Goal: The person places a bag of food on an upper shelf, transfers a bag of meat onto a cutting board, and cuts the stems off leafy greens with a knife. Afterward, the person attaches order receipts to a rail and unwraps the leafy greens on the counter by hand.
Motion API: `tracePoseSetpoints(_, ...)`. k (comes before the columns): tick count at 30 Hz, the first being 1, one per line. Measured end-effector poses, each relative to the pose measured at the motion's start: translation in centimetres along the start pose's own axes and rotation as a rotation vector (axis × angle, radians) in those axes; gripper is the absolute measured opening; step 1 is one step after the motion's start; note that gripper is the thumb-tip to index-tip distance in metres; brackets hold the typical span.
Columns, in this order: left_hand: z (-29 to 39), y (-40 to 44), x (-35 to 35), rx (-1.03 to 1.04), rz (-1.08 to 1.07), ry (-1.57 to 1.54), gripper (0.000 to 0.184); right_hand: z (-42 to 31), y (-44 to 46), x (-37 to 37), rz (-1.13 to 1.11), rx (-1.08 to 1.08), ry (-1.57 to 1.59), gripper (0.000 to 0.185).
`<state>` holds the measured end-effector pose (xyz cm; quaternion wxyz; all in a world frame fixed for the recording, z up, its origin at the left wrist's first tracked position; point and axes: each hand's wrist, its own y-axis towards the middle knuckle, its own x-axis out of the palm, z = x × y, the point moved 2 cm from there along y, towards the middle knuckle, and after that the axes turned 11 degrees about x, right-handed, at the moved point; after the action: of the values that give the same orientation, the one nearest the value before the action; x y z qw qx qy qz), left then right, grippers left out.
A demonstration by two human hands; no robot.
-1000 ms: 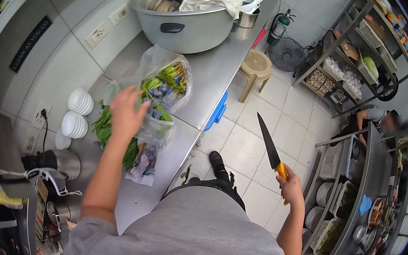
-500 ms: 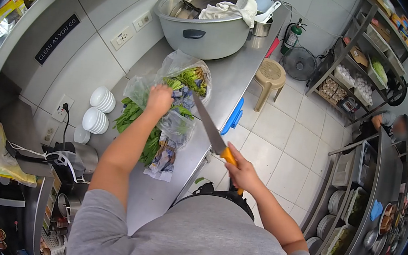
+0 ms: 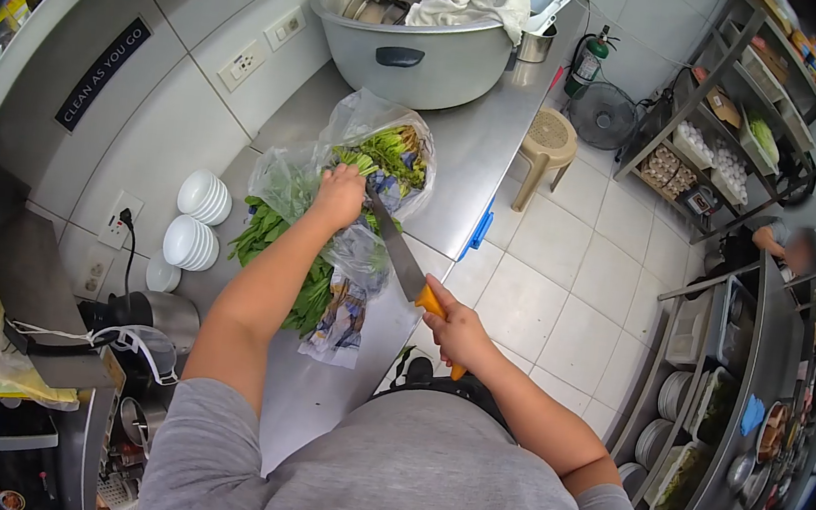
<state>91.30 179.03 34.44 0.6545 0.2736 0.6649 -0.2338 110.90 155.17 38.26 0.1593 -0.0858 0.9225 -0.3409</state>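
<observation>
Beside the left hand (image 3: 340, 197) curled around stems (image 3: 356, 161), the knife (image 3: 398, 253) nearer than before, right hand (image 3: 461, 335) around handle (image 3: 431, 303).

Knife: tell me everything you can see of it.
The knife has a long, dark-grey, metal-looking blade that tapers towards its tip, and a yellow-orange handle that looks like plastic. The right hand grips the handle, hiding part of it; the butt shows below the fist. The blade slants forward and left, from over the counter's edge to the bagged greens, its tip close beside the left hand. Whether it touches the greens is unclear.
</observation>
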Motion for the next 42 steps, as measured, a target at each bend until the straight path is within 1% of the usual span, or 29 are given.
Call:
tracePoseSetpoints(2,0.2,-0.5,-0.4,-0.036,0.015,-0.061,0.014,-0.6,0.6,0.3,0.009,-0.016,-0.002,0.059)
tracePoseSetpoints(4,0.0,-0.9,-0.6,-0.136,0.109,-0.238,0.012,-0.8,1.4,0.6,0.002,-0.016,-0.006,0.059)
tracePoseSetpoints(8,-0.2,-1.3,-1.3,-0.171,0.116,-0.3,0.013,-0.6,2.4,0.9,-0.024,-0.012,0.042,0.059)
tracePoseSetpoints(10,-1.7,-1.5,-0.5,-0.217,0.158,-0.398,0.016,-0.4,2.4,0.5,-0.032,-0.011,0.042,0.059)
tracePoseSetpoints(11,-2.2,-1.5,-0.1,-0.209,0.155,-0.396,0.016,-0.2,2.3,0.3,-0.04,-0.009,0.044,0.059)
tracePoseSetpoints(13,-2.7,-1.7,-0.4,-0.165,0.336,-0.442,0.016,-0.2,1.4,0.2,-0.024,-0.028,0.056,0.059)
tracePoseSetpoints(15,-2.7,-1.6,-0.4,-0.156,0.299,-0.494,0.016,0.3,1.0,0.4,-0.006,-0.049,0.066,0.059)
tracePoseSetpoints(17,-2.4,-1.5,-0.3,-0.214,0.255,-0.529,0.018,1.0,1.0,0.7,0.068,-0.115,0.042,0.058)
tracePoseSetpoints(21,-2.1,-0.9,0.6,-0.21,0.284,-0.486,0.019,0.7,0.9,2.1,0.008,-0.075,0.087,0.059)
tracePoseSetpoints(23,-1.1,-0.6,0.4,-0.291,0.243,-0.54,0.019,0.0,1.7,3.2,-0.049,-0.08,0.164,0.06)
tracePoseSetpoints(24,-1.1,-0.6,0.7,-0.284,0.24,-0.536,0.019,-0.6,1.9,3.4,-0.039,-0.089,0.151,0.06)
tracePoseSetpoints(26,-1.3,-0.8,1.0,-0.267,0.372,-0.573,0.019,-0.6,2.7,3.9,-0.029,-0.099,0.147,0.06)
tracePoseSetpoints(30,-1.2,-1.6,-0.6,-0.332,0.32,-0.627,0.018,-0.8,3.4,3.5,-0.029,-0.125,0.131,0.06)
tracePoseSetpoints(32,-0.6,-1.6,-0.2,-0.223,0.316,-0.655,0.018,-1.1,4.3,3.5,-0.068,-0.084,0.153,0.06)
tracePoseSetpoints(33,-0.8,-1.4,-0.4,-0.223,0.316,-0.655,0.018,-1.2,4.6,3.6,-0.102,-0.048,0.176,0.06)
tracePoseSetpoints(35,-1.9,-0.8,-1.5,-0.249,0.464,-0.634,0.02,-0.8,3.9,4.0,-0.092,-0.072,0.183,0.06)
tracePoseSetpoints(37,-4.2,-0.9,-2.3,-0.294,0.493,-0.607,0.02,-0.4,3.3,3.5,-0.08,-0.099,0.179,0.059)
tracePoseSetpoints(39,-6.2,-1.6,-2.4,-0.327,0.522,-0.5,0.02,0.1,2.7,2.7,-0.062,-0.102,0.31,0.06)
tracePoseSetpoints(40,-6.9,-2.0,-2.6,-0.377,0.449,-0.465,0.02,-0.3,1.8,1.9,-0.04,-0.098,0.33,0.06)
tracePoseSetpoints(41,-7.2,-2.4,-2.7,-0.383,0.454,-0.467,0.02,-0.4,1.2,1.1,-0.042,-0.099,0.322,0.06)
tracePoseSetpoints(42,-7.3,-2.9,-2.6,-0.325,0.412,-0.376,0.02,-0.2,0.8,0.4,-0.018,-0.101,0.358,0.06)
